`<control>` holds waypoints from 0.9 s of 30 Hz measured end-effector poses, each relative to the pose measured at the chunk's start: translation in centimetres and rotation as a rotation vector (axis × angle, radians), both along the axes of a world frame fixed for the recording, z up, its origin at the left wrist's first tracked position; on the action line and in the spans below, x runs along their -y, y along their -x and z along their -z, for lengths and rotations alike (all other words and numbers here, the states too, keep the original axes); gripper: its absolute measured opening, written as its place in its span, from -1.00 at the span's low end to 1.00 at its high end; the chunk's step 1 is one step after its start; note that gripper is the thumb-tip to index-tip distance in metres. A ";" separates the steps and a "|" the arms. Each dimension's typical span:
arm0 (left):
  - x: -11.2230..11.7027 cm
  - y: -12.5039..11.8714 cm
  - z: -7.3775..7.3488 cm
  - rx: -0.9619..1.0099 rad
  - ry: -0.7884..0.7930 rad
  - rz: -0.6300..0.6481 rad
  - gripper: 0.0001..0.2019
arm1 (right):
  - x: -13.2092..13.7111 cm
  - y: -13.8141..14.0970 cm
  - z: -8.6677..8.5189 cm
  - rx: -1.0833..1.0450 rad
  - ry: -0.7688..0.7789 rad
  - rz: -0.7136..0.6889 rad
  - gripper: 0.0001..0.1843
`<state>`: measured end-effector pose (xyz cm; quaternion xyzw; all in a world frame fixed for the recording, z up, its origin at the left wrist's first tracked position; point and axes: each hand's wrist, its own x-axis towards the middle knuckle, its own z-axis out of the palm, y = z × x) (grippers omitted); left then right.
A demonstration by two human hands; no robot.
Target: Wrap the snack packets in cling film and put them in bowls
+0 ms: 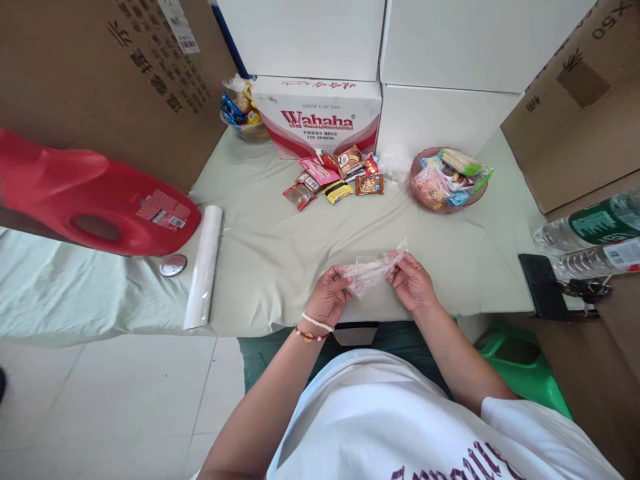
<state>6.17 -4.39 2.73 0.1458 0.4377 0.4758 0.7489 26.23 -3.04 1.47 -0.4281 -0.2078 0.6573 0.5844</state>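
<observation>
Head view: left hand (pixel 327 297) and right hand (pixel 413 283) pinch thin clear bag (pixel 373 270) (very floppy); hard tug could rip it.

A table (pixel 270 247) draped in pale green cloth stands on a white tiled floor (pixel 100 400), hemmed in by brown cartons (pixel 75 73) and white boxes (pixel 450 40) under soft, even light; a green stool (pixel 535 380) sits beneath.

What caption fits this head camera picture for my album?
The left hand and right hand hold a clear plastic bag at the table, snack packets lying beyond.
</observation>
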 end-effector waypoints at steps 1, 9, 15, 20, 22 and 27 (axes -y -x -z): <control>0.2 0.4 -0.1 -0.015 -0.006 -0.005 -0.53 | 0.1 -0.1 0.1 -0.057 0.012 0.001 -0.74; 1.0 1.8 0.0 -0.259 -0.161 -0.202 -0.50 | 0.1 -0.6 -1.6 -0.235 0.056 -0.040 -0.51; 1.4 -0.5 1.6 -0.366 -0.303 -0.112 -0.54 | 0.5 3.3 -1.1 0.036 0.198 -0.245 -0.36; 1.2 -0.8 1.7 -0.273 -0.156 -0.204 -0.50 | 0.1 5.1 -0.3 0.253 0.124 -0.086 -0.49; 0.9 -0.5 1.9 -0.252 -0.111 -0.238 -0.52 | 0.1 5.2 -0.3 0.313 0.098 -0.061 -0.51; 0.5 -0.6 2.1 -0.203 -0.064 -0.254 -0.54 | 0.7 5.1 -0.3 0.290 0.049 -0.112 -0.49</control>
